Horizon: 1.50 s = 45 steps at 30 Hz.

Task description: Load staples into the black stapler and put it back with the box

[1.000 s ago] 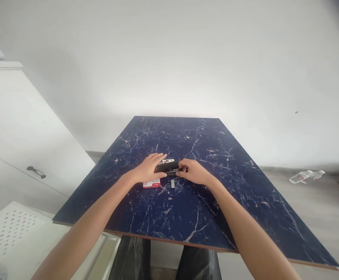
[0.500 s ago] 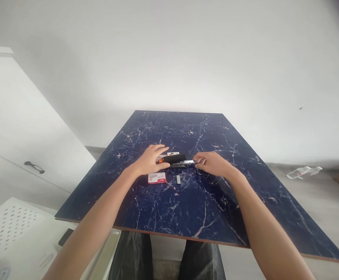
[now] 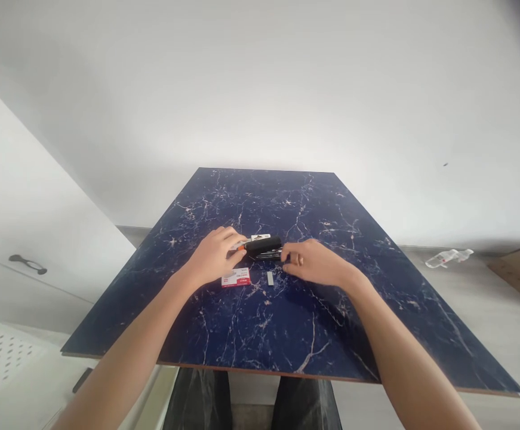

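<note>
There is a single view, from a camera worn on the person's head, facing forward and tilted down across the blue marbled table (image 3: 286, 334) towards the white wall (image 3: 286, 89) that fills the upper half of the frame. It sits at arm's length: both forearms run up from the bottom corners to the left hand (image 3: 212, 258) and right hand (image 3: 316, 263), which hold the black stapler (image 3: 264, 244) at mid-frame. A white cabinet (image 3: 27, 203) fills the left edge and grey floor (image 3: 488, 298) the right.

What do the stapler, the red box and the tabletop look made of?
The stapler is matte black, likely plastic; the shiny rail under it looks metal. The red box seems printed card, by its flat faces. The tabletop shows a glossy blue marble pattern, but its brown edge suggests laminated board.
</note>
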Each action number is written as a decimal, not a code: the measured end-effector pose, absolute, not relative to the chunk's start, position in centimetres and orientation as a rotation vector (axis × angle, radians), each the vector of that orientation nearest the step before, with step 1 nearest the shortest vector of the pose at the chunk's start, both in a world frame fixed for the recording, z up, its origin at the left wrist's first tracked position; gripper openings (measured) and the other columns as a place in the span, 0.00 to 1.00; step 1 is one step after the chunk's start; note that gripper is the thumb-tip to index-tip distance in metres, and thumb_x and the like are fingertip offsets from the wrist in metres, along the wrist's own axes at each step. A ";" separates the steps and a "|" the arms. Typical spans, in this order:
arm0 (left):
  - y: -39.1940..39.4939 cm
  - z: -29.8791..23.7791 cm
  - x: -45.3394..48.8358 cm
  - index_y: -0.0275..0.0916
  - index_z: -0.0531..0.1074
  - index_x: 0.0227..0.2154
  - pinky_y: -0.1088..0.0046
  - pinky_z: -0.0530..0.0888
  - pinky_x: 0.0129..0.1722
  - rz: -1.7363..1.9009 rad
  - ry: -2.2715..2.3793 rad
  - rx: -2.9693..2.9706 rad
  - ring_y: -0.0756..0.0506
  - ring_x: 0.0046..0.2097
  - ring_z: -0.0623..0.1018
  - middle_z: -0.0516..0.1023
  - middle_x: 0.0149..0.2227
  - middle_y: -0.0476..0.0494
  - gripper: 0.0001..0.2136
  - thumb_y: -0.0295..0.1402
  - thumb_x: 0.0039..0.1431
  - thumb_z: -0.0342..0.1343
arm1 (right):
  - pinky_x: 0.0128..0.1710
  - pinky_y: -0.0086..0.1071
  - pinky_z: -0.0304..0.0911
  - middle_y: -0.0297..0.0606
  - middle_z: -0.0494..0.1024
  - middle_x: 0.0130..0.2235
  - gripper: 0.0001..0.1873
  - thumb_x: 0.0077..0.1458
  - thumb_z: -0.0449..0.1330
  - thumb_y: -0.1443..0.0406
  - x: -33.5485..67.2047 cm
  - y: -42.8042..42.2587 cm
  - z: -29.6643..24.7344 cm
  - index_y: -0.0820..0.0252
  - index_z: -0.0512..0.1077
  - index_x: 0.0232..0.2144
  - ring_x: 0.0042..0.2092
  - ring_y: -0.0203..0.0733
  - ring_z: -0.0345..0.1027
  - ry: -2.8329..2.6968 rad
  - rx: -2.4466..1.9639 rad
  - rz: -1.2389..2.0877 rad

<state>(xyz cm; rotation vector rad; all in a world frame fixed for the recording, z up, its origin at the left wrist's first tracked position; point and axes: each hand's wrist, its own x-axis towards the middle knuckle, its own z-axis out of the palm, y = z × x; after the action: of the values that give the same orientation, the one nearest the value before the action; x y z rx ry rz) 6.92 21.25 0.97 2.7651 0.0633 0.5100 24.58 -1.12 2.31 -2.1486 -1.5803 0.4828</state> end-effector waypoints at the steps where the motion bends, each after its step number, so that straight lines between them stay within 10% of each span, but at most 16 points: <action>1: 21.5 0.8 7.0 0.44 0.73 0.52 0.60 0.71 0.46 0.512 0.066 2.756 0.40 0.48 0.73 0.75 0.48 0.40 0.15 0.41 0.67 0.49 | 0.34 0.32 0.62 0.34 0.80 0.32 0.11 0.57 0.60 0.62 24.1 -1.0 2.3 0.53 0.76 0.43 0.32 0.41 0.72 -1.614 -2.102 0.594; 45: 22.6 -1.0 7.8 0.48 0.70 0.58 0.64 0.73 0.43 0.350 0.154 2.550 0.41 0.45 0.77 0.77 0.51 0.42 0.19 0.43 0.67 0.51 | 0.31 0.30 0.58 0.33 0.79 0.29 0.10 0.55 0.60 0.58 26.7 -0.5 0.4 0.55 0.78 0.34 0.30 0.38 0.70 -1.475 -2.256 0.242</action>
<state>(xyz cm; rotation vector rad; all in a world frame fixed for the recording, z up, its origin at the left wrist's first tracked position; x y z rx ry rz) 7.82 22.56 -0.98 2.5498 0.1538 0.3496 26.68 -0.54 0.43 -2.2565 -1.4752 0.2418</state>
